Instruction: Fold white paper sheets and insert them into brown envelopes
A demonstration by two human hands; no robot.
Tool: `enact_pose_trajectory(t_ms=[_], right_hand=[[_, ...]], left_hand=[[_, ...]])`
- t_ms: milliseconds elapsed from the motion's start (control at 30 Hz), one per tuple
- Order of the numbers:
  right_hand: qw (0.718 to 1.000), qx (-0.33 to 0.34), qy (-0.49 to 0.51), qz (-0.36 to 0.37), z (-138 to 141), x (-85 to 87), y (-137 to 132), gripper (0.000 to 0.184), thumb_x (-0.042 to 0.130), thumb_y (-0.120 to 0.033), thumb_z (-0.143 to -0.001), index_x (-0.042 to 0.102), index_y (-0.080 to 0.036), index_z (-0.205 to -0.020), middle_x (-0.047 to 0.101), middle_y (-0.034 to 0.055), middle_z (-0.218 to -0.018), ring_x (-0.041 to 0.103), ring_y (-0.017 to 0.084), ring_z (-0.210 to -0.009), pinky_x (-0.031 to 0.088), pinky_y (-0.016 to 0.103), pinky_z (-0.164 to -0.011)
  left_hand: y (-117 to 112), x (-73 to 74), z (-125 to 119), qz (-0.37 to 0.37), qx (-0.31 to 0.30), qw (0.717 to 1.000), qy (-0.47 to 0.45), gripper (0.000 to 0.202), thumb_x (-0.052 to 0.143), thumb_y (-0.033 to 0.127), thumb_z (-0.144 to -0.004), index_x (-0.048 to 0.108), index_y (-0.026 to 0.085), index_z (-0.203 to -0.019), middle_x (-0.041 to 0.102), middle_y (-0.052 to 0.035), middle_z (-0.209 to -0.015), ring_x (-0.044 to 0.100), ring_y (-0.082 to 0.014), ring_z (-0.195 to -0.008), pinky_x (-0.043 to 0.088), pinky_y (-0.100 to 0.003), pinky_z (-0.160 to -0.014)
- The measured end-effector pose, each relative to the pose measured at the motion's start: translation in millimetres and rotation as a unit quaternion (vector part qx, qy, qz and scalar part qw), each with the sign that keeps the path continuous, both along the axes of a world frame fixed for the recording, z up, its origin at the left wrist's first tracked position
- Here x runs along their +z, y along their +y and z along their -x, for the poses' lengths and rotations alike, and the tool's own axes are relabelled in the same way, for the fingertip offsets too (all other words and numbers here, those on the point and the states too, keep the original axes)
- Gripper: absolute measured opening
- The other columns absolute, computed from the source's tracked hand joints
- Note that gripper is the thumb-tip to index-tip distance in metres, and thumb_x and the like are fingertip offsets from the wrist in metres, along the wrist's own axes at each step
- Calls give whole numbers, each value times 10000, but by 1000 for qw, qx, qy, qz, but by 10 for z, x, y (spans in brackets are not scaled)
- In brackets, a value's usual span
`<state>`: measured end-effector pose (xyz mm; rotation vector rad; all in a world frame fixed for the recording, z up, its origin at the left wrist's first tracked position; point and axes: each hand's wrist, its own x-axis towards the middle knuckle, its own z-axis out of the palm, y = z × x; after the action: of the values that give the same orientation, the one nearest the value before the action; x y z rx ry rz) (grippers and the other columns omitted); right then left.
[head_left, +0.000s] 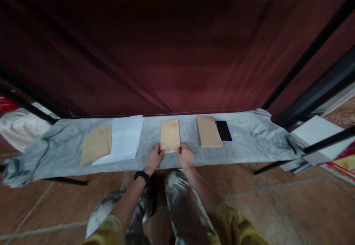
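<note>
Nearest to the camera, two yellow-green sleeves [235, 222] and a pair of grey-and-white spotted trousers [183, 200] are seen from above, over a brown tiled floor [249, 200]. Just past them, the left hand [153, 158], with a black wrist band [142, 176], and the right hand [185, 157] are each pinched on one near corner of the middle tan paper envelope [170, 136], thumbs on top. This envelope is laid flat on the long grey wrinkled cloth [249, 137], close to its front edge and about half way along. It looks as if only this envelope is being worked on; whether anything is inside it, or whether it is sealed, cannot be told. Off to the left, a second tan paper envelope [96, 145] is laid partly over a flat white paper sheet [126, 136], and neither is touched. To the right, a third tan paper envelope [208, 131] is set just beside a flat black phone [223, 130]; these are not touched either. Bare cloth is left on both sides of the held envelope, so room to slide it is judged good. Less room is found behind, where a dark red curtain [177, 52] hangs at the back edge. Black metal poles [305, 60] cross on the far right.
</note>
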<state>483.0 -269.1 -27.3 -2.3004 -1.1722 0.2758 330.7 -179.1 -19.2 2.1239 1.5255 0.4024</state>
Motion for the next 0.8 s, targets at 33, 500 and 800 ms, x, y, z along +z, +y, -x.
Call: enact_pose_trajectory(t_ms=[33, 500, 800], right_hand=[[1000, 0, 17, 7, -20, 1, 5, 176, 516, -217, -994, 657, -207, -1099, 742, 61, -991, 696, 179, -917, 453, 248, -768], [991, 17, 110, 75, -355, 129, 258, 97, 665, -249, -866, 744, -192, -874, 740, -1, -765, 671, 130, -684, 410, 180, -554], [990, 27, 134, 35, -564, 9, 511, 112, 634, -183, -842, 735, -167, -795, 693, -26, -616, 624, 97, -544, 409, 153, -500]], left_hand=[[-17, -5, 1, -1, 1, 1000, -2, 424, 569, 276, -928, 565, 164, -1337, 684, -86, -1028, 639, -220, -952, 470, -325, -847], [245, 49, 9, 53, 16, 993, -106, 431, 610, 264, -890, 624, 176, -1312, 728, -58, -910, 678, -224, -851, 463, -301, -743], [487, 181, -103, 26, -28, 997, -71, 340, 580, 181, -859, 673, 171, -1187, 708, -54, -846, 687, -245, -796, 486, -326, -714]])
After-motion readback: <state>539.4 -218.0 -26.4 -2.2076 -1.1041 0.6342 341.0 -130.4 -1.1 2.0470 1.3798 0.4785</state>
